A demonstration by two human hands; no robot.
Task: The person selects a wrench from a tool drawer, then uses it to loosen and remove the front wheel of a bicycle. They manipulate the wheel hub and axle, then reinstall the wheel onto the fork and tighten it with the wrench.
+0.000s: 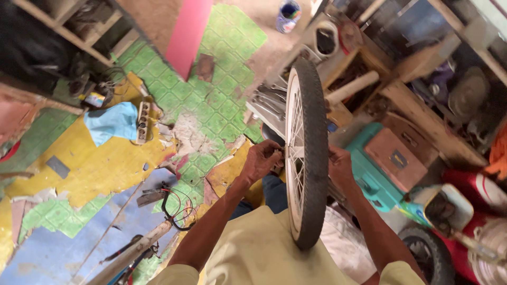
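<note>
A bicycle wheel (309,158) with a black tyre and thin silver spokes stands upright, edge-on, right in front of me. My left hand (262,160) is on its left side at the hub, fingers pinched around a small part there. My right hand (340,168) rests against the right side of the wheel at the same height, partly hidden by the tyre. What either hand grips at the hub is too small to make out.
A teal toolbox (372,177) with a brown case on it lies to the right. Wooden shelves (422,100) hold clutter. A blue cloth (112,123) lies on the green and yellow floor at left. A bicycle frame (132,253) lies at lower left. Several wrenches (266,103) lie beyond the wheel.
</note>
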